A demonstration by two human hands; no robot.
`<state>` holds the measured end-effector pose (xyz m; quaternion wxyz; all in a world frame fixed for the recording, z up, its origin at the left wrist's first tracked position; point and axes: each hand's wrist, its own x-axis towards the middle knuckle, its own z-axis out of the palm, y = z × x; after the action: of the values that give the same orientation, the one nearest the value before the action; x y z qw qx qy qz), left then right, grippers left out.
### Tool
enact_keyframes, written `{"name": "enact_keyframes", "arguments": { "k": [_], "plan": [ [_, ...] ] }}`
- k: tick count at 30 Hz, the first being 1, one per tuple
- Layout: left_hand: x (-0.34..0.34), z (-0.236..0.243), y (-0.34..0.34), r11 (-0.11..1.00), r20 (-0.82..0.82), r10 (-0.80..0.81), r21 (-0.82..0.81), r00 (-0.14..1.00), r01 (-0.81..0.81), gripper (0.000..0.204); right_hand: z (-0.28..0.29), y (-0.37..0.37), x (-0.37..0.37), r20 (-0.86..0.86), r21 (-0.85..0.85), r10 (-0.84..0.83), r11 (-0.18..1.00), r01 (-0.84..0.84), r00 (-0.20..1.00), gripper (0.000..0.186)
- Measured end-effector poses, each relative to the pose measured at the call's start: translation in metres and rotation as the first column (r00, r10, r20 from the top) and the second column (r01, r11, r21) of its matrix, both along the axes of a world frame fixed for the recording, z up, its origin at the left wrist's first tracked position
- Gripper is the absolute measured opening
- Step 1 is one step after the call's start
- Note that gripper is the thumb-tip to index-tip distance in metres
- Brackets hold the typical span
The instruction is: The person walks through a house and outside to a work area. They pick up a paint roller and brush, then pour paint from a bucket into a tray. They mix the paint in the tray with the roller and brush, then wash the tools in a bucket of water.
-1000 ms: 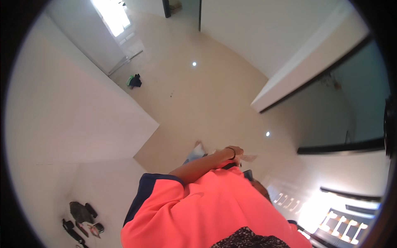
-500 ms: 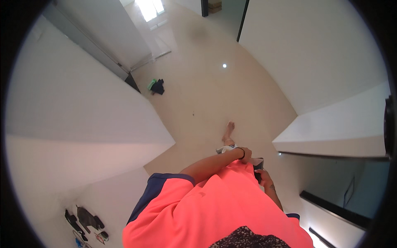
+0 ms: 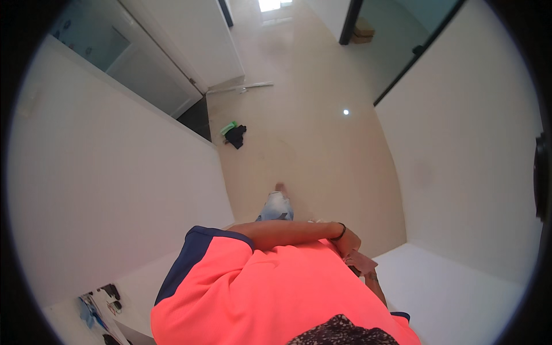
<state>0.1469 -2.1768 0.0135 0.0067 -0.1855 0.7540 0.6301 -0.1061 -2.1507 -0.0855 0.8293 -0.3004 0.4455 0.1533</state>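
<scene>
My left arm crosses in front of my bright coral shirt to my right side. A black band circles its wrist. My left hand [image 3: 349,244] bends down over a brownish-pink flap [image 3: 362,263], its fingertips hidden. The flap looks like part of a small dark box or pouch, mostly covered by hand and shirt. My right hand [image 3: 357,271] is closed around it from below and is largely hidden; the tattooed right forearm shows beneath the flap.
A dark cloth with a green item [image 3: 234,135] lies on the beige floor ahead, beside a doorway on the left. A white strip [image 3: 241,88] lies beyond it. White walls flank the passage; brown boxes [image 3: 362,30] stand past the right doorway.
I have moved forward and the view has turned, with the cloth now nearer. Both hands and the flap have shifted slightly lower and right; a jeans-clad leg now swings ahead.
</scene>
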Motion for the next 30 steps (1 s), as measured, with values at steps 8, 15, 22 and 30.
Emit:
{"name": "enact_keyframes", "arguments": {
  "k": [8, 15, 22, 30],
  "plan": [
    [0.161, 0.013, -0.136, 0.943, 0.057, 0.061, -0.330, 0.997, -0.039, 0.020, 0.006, -0.174, 0.142, 0.321, -0.133, 0.184, 0.980, -0.148, 0.929, 0.053],
    [0.295, 0.043, -0.214, 0.932, -0.071, 0.113, -0.338, 0.991, -0.130, 0.028, 0.024, -0.294, 0.282, -0.035, -0.102, 0.108, 0.989, -0.111, 0.994, 0.053],
    [0.342, -0.056, -0.316, 0.850, -0.281, 0.326, -0.331, 0.903, -0.410, 0.031, 0.013, -0.409, 0.387, -0.072, -0.116, 0.152, 0.980, -0.159, 0.986, 0.054],
    [0.545, 0.025, -0.486, 0.888, 0.059, 0.427, -0.212, 0.902, -0.407, 0.027, 0.004, -0.595, 0.546, 0.034, -0.160, 0.288, 0.947, -0.279, 0.957, 0.054]
  ]
}}
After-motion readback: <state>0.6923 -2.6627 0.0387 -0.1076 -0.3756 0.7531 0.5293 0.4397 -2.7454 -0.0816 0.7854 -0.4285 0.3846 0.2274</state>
